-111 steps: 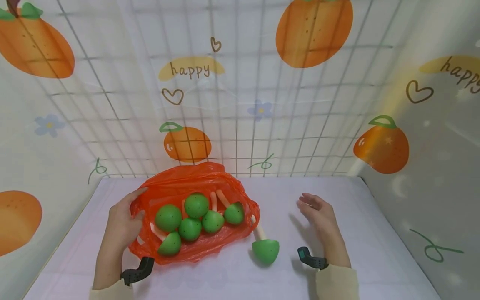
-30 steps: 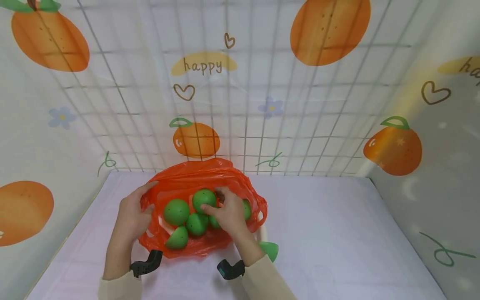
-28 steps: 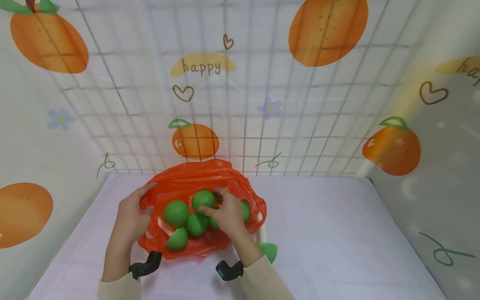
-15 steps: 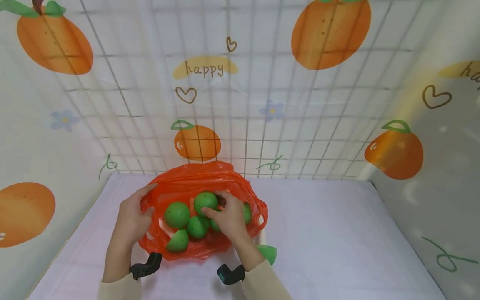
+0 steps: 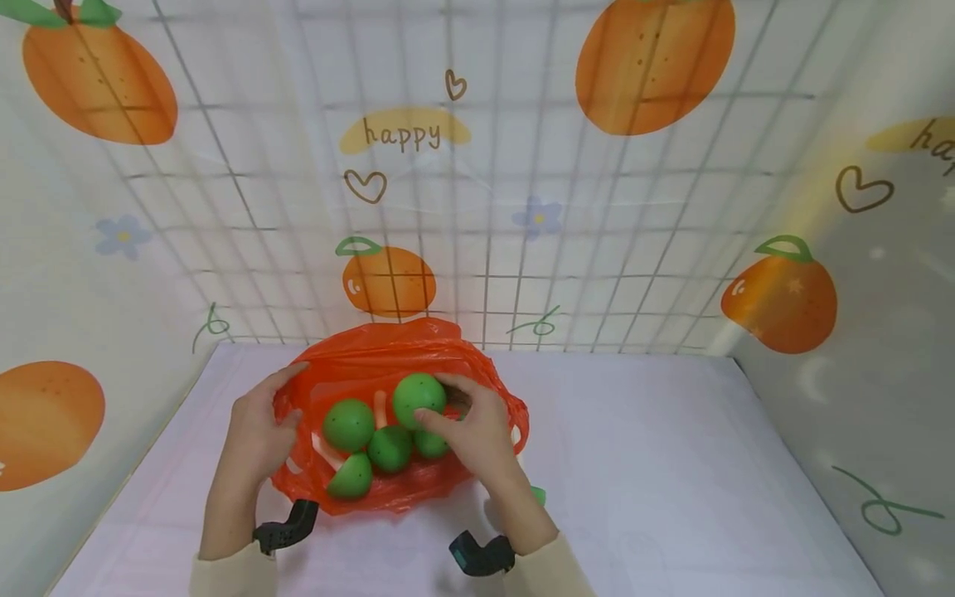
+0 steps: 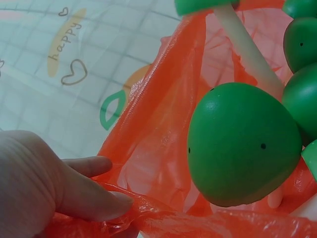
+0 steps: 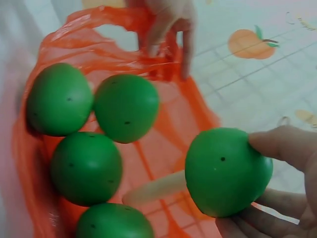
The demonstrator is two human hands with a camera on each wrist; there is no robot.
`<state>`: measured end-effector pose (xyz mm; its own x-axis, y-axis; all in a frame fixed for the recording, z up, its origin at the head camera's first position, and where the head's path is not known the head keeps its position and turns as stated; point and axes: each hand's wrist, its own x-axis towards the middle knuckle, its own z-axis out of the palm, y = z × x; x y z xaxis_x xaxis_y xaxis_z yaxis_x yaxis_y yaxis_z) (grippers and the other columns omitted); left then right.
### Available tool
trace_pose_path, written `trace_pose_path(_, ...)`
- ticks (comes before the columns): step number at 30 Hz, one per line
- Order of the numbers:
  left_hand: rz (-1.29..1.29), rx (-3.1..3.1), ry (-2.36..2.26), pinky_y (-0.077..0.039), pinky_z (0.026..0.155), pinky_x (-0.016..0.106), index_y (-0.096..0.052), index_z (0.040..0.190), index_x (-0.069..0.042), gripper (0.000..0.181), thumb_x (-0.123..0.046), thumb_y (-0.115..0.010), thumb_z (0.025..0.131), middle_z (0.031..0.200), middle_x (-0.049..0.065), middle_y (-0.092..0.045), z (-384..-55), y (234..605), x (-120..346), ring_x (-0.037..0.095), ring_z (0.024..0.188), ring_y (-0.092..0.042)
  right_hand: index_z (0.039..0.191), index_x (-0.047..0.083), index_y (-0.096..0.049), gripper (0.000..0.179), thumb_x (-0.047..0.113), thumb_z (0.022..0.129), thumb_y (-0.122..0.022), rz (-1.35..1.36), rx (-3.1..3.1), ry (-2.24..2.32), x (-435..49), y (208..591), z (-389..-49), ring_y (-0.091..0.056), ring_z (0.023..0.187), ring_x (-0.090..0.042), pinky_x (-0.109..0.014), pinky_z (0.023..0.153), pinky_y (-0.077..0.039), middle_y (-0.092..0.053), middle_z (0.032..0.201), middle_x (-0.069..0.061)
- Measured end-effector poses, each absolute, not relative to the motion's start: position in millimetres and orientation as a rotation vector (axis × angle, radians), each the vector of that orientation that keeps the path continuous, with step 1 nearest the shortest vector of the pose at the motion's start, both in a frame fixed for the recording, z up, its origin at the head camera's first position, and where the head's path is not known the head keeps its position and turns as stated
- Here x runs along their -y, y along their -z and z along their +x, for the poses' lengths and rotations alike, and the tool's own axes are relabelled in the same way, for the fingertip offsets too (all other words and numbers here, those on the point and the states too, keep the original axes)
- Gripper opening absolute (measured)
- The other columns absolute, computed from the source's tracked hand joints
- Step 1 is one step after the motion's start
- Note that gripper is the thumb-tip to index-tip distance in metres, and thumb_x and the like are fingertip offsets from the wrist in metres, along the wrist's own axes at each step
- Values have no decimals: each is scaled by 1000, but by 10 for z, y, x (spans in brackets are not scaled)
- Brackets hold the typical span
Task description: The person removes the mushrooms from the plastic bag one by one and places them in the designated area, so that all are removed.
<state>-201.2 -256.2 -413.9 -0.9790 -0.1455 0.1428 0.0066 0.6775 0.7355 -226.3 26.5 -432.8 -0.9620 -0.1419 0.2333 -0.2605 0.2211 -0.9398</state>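
A red plastic bag (image 5: 406, 352) lies spread open on the table, with several toy mushrooms (image 5: 348, 425) inside, each with a black-dotted green cap and some with pale stems showing. At the bag's left rim, my left hand (image 5: 257, 431) holds the thin plastic between thumb and fingers (image 6: 106, 206). My right hand (image 5: 481, 427) reaches over the bag's right part and pinches one mushroom by its green cap (image 7: 225, 171). That mushroom's pale stem (image 7: 158, 187) points away from the hand, above the bag's inside. The right hand covers part of the bag's right side.
Another mushroom (image 5: 539, 495) lies on the table outside the bag's right end, mostly hidden behind my right forearm. A curtain (image 5: 597, 249) printed with oranges stands behind the white table (image 5: 634, 448), and walls flank both sides.
My right hand came from the right side of the table to the bag and took hold of a mushroom's cap. Over the last half second it has raised it slightly, toward the right.
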Motion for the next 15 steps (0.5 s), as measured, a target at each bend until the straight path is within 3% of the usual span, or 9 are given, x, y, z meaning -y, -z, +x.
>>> trace_pose_path(15, 125, 2711, 1191, -51, 100, 65, -48, 158, -10, 65, 8, -58, 97, 154, 25, -49, -1991, 4113, 2540, 49, 135, -48, 138, 6, -68, 49, 11, 91, -81, 566, 2291, -2005, -887, 3948, -2080, -66, 121, -25, -39, 109, -52, -71, 130, -9)
